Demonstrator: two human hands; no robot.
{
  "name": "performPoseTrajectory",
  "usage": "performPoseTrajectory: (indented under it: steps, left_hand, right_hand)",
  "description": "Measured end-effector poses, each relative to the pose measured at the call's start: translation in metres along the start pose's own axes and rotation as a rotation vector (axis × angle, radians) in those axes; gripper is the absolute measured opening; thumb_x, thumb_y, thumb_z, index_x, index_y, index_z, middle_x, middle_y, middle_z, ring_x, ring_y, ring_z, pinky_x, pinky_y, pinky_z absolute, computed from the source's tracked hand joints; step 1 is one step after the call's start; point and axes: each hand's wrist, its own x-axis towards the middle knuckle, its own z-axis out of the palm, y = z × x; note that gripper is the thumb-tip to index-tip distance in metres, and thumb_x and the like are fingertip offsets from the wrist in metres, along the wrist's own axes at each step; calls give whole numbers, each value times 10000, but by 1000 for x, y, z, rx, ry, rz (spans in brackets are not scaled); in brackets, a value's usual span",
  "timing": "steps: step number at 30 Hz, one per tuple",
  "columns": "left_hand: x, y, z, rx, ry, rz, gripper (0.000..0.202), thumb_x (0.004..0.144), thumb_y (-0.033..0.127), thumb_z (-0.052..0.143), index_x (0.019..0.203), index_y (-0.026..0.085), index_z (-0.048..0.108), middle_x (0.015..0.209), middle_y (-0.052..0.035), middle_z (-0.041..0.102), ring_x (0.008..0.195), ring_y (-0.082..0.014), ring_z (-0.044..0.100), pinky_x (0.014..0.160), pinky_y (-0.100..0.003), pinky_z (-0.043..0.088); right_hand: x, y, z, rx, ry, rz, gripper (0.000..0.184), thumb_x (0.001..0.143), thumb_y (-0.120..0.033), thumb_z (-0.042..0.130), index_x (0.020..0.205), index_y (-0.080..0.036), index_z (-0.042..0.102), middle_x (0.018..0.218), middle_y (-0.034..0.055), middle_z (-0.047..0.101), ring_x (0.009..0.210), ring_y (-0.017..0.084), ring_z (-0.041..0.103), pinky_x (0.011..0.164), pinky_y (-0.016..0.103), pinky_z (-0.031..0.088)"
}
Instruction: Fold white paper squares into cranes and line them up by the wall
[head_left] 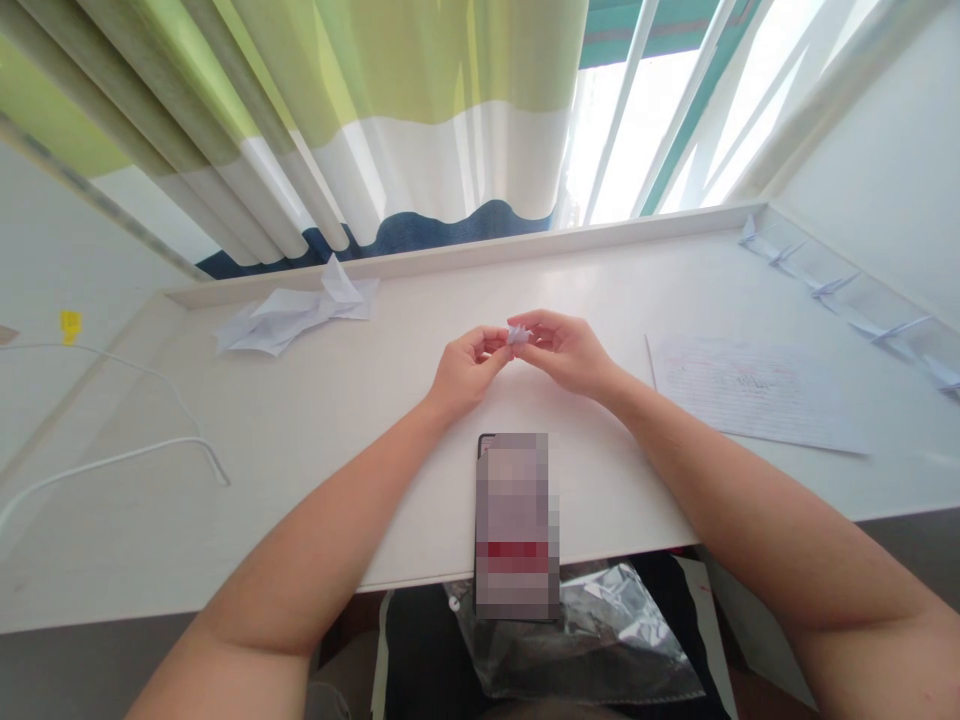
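Between my fingertips, over the middle of the white desk (420, 400), is a small folded piece of white paper (517, 335). My left hand (469, 368) pinches its left side with thumb and fingers. From the right, the thumb and fingers of my right hand (566, 350) close on the same paper. Its exact folded shape is too small and partly covered by the fingers to make out. Below both hands a phone (517, 520) with a blurred-out screen lies at the desk's front edge.
Crumpled white sheets (296, 315) lie at the back left. A written sheet (750, 390) rests right of my right hand. Several folded paper figures (832, 287) line the right wall. A white cable (112, 465) crosses the left side. Clear plastic (600, 630) sits below the desk edge.
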Motion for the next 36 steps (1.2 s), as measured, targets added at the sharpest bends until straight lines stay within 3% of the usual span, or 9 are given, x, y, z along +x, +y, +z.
performPoseTrajectory:
  steps: [5, 9, 16, 22, 27, 36]
  left_hand:
    - [0, -2, 0, 10, 47, 24, 333, 918, 536, 871, 983, 224, 774, 926, -45, 814, 866, -179, 751, 785, -318, 577]
    - [0, -1, 1, -11, 52, 44, 359, 901, 546, 888, 972, 217, 762, 938, -50, 822, 896, -187, 776, 836, -333, 586]
    - [0, -3, 1, -3, 97, 20, 354, 881, 524, 911, 970, 213, 767, 923, -48, 821, 898, -190, 783, 835, -330, 584]
    - [0, -2, 0, 56, 119, 14, 321, 882, 503, 907, 940, 212, 785, 914, -40, 825, 841, -175, 758, 802, -317, 575]
    - [0, -2, 0, 98, 122, 13, 316, 888, 504, 897, 945, 209, 800, 920, -47, 833, 829, -176, 756, 782, -311, 576]
    - [0, -2, 0, 157, 119, 69, 264, 922, 485, 868, 939, 229, 804, 942, -42, 845, 838, -180, 760, 790, -322, 593]
  right_hand:
    - [-3, -4, -1, -86, 0, -113, 277, 932, -520, 828, 1084, -290, 804, 1041, 37, 776, 898, 214, 768, 943, 474, 677]
    - [-4, -8, -2, -131, -32, -185, 184, 977, -461, 781, 996, -281, 811, 1045, 56, 753, 933, 224, 769, 902, 461, 679]
    - [-4, -10, 0, -63, -27, -83, 318, 922, -572, 828, 993, -262, 811, 1060, 64, 778, 963, 240, 773, 944, 469, 669]
    - [-2, -12, 3, 150, -10, 83, 531, 976, -740, 702, 878, -229, 807, 924, 63, 795, 875, 207, 737, 895, 430, 661]
    - [-2, -15, 5, 184, 12, 129, 448, 905, -680, 808, 898, -233, 822, 926, 55, 814, 884, 204, 737, 882, 402, 654]
    - [-3, -18, 3, 248, -1, 200, 442, 903, -686, 823, 920, -244, 823, 982, 59, 807, 947, 212, 740, 916, 415, 646]
